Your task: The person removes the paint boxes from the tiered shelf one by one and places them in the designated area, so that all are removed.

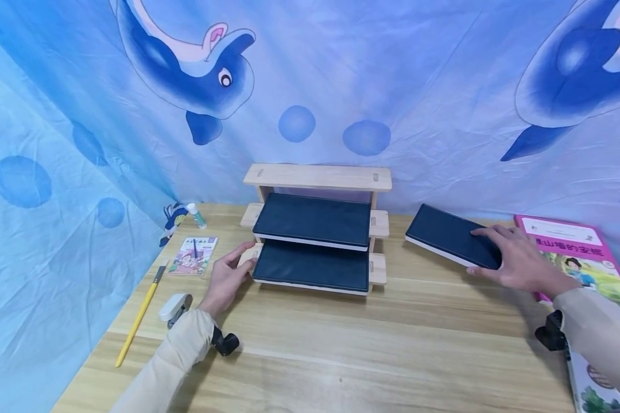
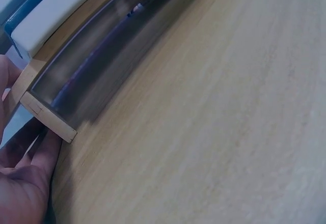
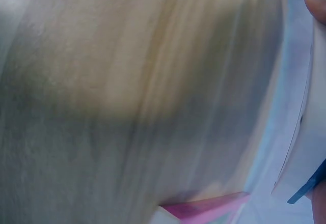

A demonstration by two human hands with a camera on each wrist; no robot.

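Head view, right hand [image 1: 522,261]?

Gripping a dark-topped block [image 1: 446,232] by its right end; the rest juts left of the grip.

Left hand [image 1: 226,284]?

Pinching the wooden rack [image 1: 317,176] at its lower left tab [image 1: 251,256]. Two shelved blocks [image 1: 314,219] right of that hand.

Outward?

Pink book [image 1: 599,264] just beside the right hand, yellow stick [image 1: 139,318] left of the left.
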